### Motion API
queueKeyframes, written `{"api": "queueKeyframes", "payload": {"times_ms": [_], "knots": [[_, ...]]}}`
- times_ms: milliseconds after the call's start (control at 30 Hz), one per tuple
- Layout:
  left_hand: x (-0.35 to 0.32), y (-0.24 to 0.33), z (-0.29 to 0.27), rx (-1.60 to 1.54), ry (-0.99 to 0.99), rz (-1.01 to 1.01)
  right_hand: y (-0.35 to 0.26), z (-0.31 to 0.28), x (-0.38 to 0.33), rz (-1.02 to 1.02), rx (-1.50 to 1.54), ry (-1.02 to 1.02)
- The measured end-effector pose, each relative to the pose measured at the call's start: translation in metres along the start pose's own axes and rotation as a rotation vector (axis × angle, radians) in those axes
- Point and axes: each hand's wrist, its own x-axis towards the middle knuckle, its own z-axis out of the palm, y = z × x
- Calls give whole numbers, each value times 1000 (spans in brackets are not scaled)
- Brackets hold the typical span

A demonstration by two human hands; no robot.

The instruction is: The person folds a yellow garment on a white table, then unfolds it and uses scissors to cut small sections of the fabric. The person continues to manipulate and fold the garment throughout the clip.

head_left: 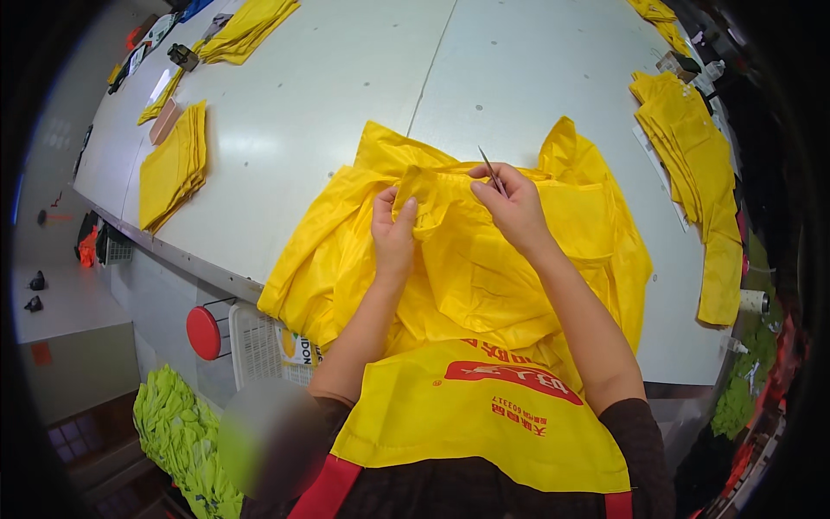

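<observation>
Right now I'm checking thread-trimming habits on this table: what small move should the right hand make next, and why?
Probably bring the thin metal snips down to the fold of the yellow garment. The left hand pinches that fold taut, and the right hand grips the fabric beside it with the tool's tip pointing up, away from the cloth, so it looks unready to cut.

left hand (pixel 393 227): my forearm rises from the lower edge, fingers curled, thumb up, pinching | right hand (pixel 510 201): my forearm angles in from lower right, wrist bent inward, fingertips pinched together | hands near each other, apart
</observation>
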Motion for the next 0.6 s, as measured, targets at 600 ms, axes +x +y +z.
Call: {"api": "queueKeyframes", "payload": {"times_ms": [600], "knots": [[-4,-5,5,172,-138,28,-8,20,24,64,-47,-56]]}}
